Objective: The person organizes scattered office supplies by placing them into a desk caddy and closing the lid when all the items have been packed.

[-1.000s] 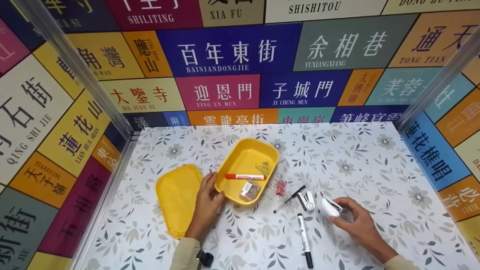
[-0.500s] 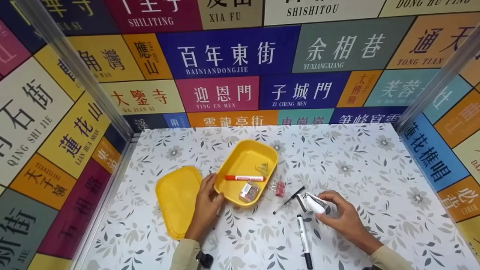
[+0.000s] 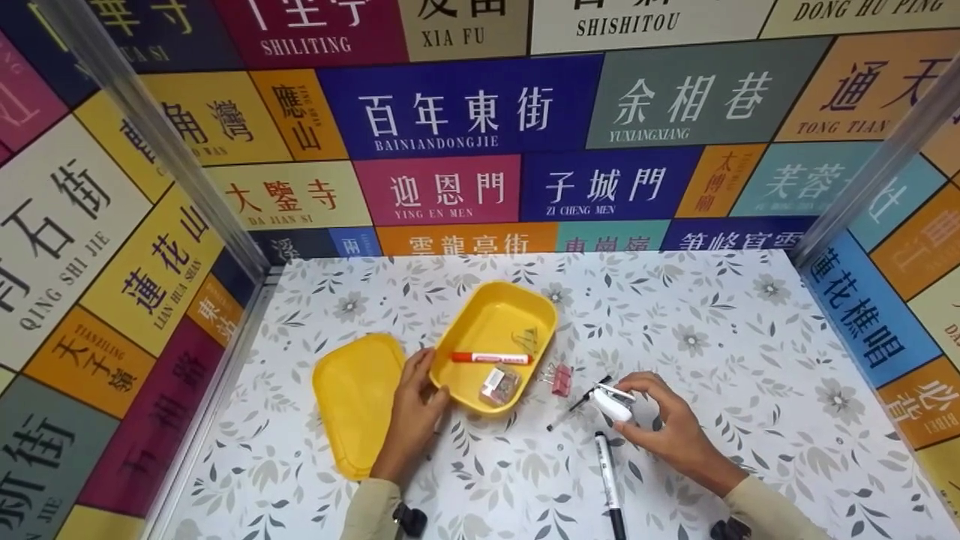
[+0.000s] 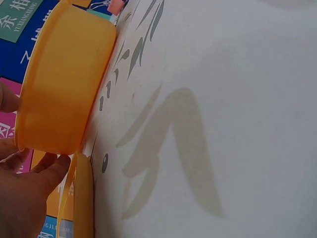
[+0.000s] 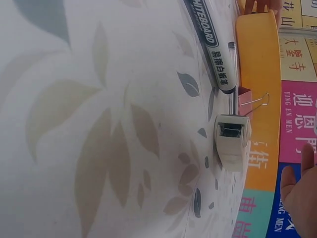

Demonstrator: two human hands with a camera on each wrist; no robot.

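My left hand [image 3: 416,420] grips the near-left corner of an open yellow plastic box [image 3: 499,307], fingers at the rim and thumb low on the wall in the left wrist view. Inside lie a red-capped marker [image 3: 491,358], a small clear case [image 3: 500,384] and a pale binder clip [image 3: 529,341]. My right hand [image 3: 675,435] pinches a small white correction tape [image 3: 613,406] between thumb and fingers; its shape is partly covered. Below it on the table, a small white stapler [image 5: 233,141] shows in the right wrist view, hidden behind the correction tape in the head view.
The yellow lid [image 3: 356,405] lies left of the box. Right of the box are a pink binder clip [image 3: 560,380] and a thin black pen [image 3: 577,406]. A whiteboard marker [image 3: 609,484] lies nearer me. Sign-printed walls [image 3: 457,105] enclose the flowered table [image 3: 690,300].
My right hand has moved left with the correction tape, from beside the stapler to over it. The left hand has stayed at the box's corner.
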